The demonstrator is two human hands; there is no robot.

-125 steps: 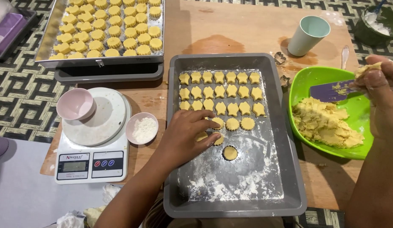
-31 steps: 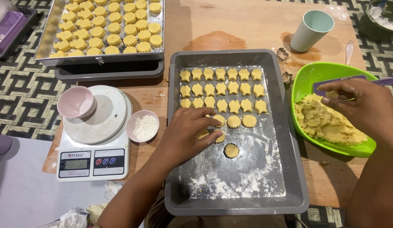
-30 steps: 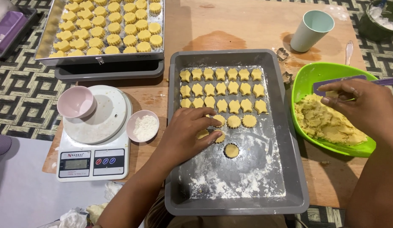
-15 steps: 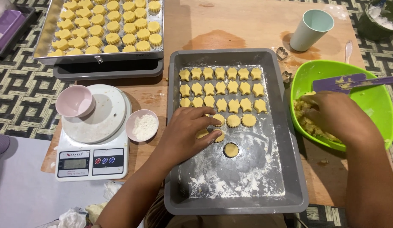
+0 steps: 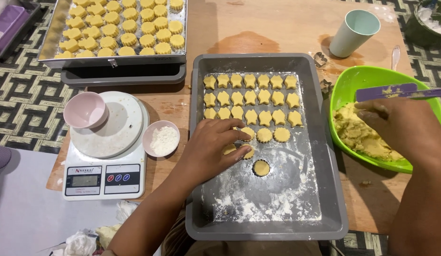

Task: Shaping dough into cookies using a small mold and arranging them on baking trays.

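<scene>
Low wooden table, pale and stained with a darker patch near its top edge, set on a floor mat woven in a black-and-cream geometric pattern. Grey baking tray sits mid-table, rectangular, rounded rim, its lower half dusted with white flour. Three rows of small yellow cut-out cookies fill its upper part, star-like and scalloped, matte and soft-looking; a shorter fourth row of round ones follows, and one round cookie lies alone below them, apart from the rest. Left hand rests palm-down inside the tray, fingers spread loosely over a piece of dough at the fourth row; gripping nothing that can be seen. Right hand reaches into a bright green plastic bowl at the tray's right side, fingers curled down into the lumpy yellow dough; whether they pinch any cannot be told. A purple spatula lies across the bowl's rim. Left of the tray: a white kitchen scale carrying a pink bowl, and a small dish of flour touching it. Behind, a metal tray of finished cookies; a pale green cup top right.
</scene>
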